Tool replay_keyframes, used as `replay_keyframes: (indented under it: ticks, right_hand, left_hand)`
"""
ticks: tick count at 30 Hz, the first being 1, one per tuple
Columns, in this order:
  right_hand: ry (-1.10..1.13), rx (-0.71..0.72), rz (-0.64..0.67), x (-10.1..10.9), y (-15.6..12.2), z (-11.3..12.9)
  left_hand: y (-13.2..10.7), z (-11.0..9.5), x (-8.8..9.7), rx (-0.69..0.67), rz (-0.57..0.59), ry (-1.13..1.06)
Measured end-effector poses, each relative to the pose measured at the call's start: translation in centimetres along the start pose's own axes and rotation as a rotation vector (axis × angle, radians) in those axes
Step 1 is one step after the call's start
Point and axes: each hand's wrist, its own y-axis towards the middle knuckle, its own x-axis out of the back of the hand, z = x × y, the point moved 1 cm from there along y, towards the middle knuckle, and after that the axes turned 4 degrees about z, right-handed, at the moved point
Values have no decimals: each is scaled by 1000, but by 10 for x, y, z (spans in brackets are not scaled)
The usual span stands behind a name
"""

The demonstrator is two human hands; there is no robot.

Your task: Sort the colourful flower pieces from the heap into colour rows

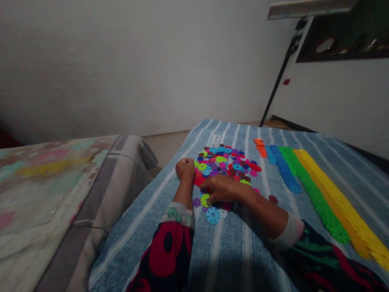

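Note:
My left hand (pixel 185 169) is closed in a fist at the left edge of a heap of flower-shaped plastic discs (pixel 221 159). Red discs (pixel 199 178) show right beside this fist; whether its fingers grip them is hidden. My right hand (pixel 223 187) reaches over the near side of the heap, thumb and forefinger apart. Under its thumb lies a yellow-green disc (pixel 205 200). Closer to me are a light blue disc (pixel 213 215) and a white disc (pixel 224 213). The heap mixes purple, pink, blue, brown, red and yellow-green pieces.
A striped blue cloth (pixel 136 243) covers the surface. To the right lie overlapping rows of discs: orange (pixel 260 148), blue (pixel 285 170), green (pixel 322 202) and yellow (pixel 343 202). A cloth-covered bed or seat (pixel 91 227) stands left; a black pole (pixel 278 85) stands behind.

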Motion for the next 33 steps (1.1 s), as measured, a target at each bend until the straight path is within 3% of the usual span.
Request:
replay_keyframes:
  ticks: [9, 20, 26, 33]
  right_hand:
    - [-116, 10, 84, -2, 10, 18]
    - [-101, -8, -26, -7, -7, 20]
    - [103, -62, -171, -11, -16, -1]
    - [243, -243, -334, -13, -33, -49]
  left_hand:
    - [-1, 0, 1, 24, 16, -26]
    - [0, 0, 3, 3, 12, -14]
    - [-1, 0, 3, -16, 36, 21]
    - [-6, -9, 2, -126, 184, 230]
